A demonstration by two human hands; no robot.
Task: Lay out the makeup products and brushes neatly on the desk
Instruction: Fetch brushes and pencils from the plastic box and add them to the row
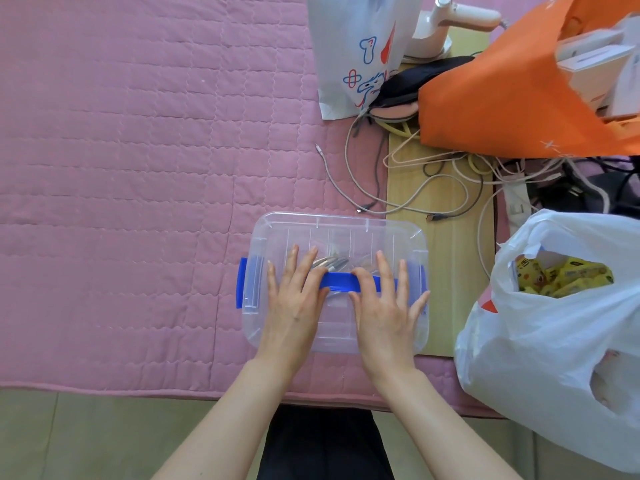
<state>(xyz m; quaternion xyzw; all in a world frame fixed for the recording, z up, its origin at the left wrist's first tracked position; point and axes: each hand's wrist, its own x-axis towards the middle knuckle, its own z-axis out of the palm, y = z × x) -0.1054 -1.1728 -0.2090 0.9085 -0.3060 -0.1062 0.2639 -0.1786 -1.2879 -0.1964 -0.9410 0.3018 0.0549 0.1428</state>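
A clear plastic storage box (pixel 346 226) with a closed lid, a blue carry handle (pixel 341 282) and a blue side latch (pixel 241 282) sits on the pink quilted surface (pixel 138 168). My left hand (pixel 294 299) and my right hand (pixel 384 306) both lie flat on the lid, fingers spread, thumbs touching the blue handle. Through the lid I see a few silvery, pointed items (pixel 329 263); what they are I cannot tell. No makeup or brushes lie outside the box.
A white plastic bag (pixel 554 341) with yellow packets stands to the right. An orange bag (pixel 502 98), a white printed bag (pixel 349 53), a pink-white appliance (pixel 450 22) and tangled cables (pixel 433 178) crowd the back right on a cardboard sheet (pixel 446 271).
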